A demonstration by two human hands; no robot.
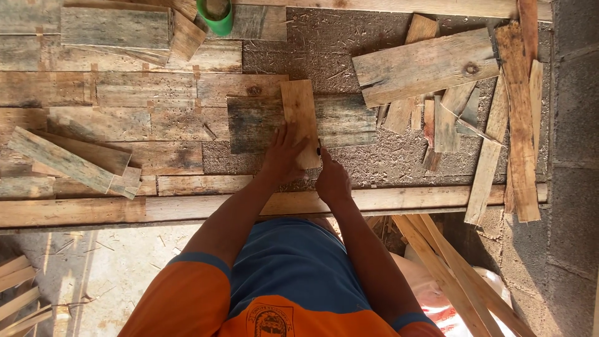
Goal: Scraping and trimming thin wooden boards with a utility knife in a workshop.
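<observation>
A short pale wood piece (299,112) lies upright across a darker grey plank (340,122) on a rough board table (324,50). My left hand (282,156) lies flat with its fingers spread on the lower left part of the pale piece. My right hand (332,181) is closed around a small dark pencil-like tool (319,150), whose tip touches the pale piece's right edge near its lower end.
Weathered planks (143,93) cover the table's left side. A heap of loose boards (430,65) and thin strips (518,125) lies at the right. A green cup-like container (216,17) stands at the top. A long beam (125,209) runs along the near edge. A block wall (574,156) stands on the right.
</observation>
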